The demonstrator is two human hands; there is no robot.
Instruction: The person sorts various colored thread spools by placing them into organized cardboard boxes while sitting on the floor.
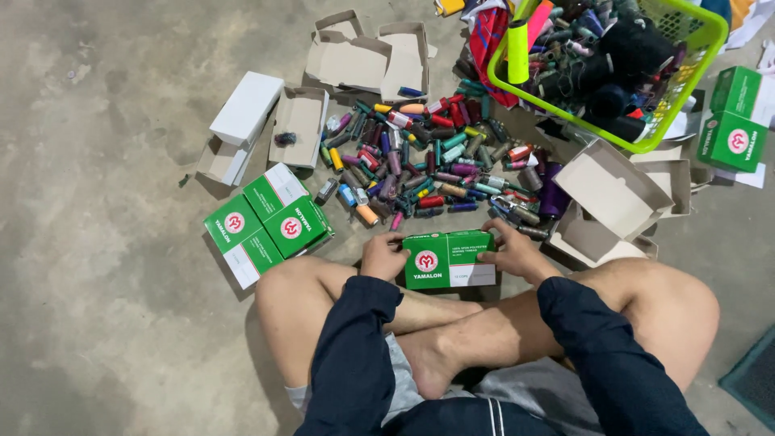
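- Green and white box (449,259): rectangular carton of smooth printed card, green face with a round red-and-white emblem, white panel at its lower right; closed, held low over the concrete floor (105,323) just in front of the person's crossed bare legs.
- Left hand (383,256): fingers curled around the box's left end, grasping it; dark navy sleeve above the wrist.
- Right hand (512,252): fingers spread over the box's right end and top edge, grasping it likewise.
- Thread spools (428,165): loose heap of small cylindrical spools just beyond the box, wound in red, blue, teal, purple, orange, yellow and grey.
- Stacked green boxes (268,224): closed cartons of the same kind, lying tilted to the left of the heap, emblems facing up.
- Open cartons, left (300,125): plain brown card interiors, flaps spread; one white-sided box beside them.
- Open cartons, right (611,194): empty, unprinted card inside, overlapping one another.
- Lime green basket (704,50): plastic lattice walls, upper right, filled with dark and coloured spools.
- Two green boxes (741,117): closed, at the far right edge beside the basket.
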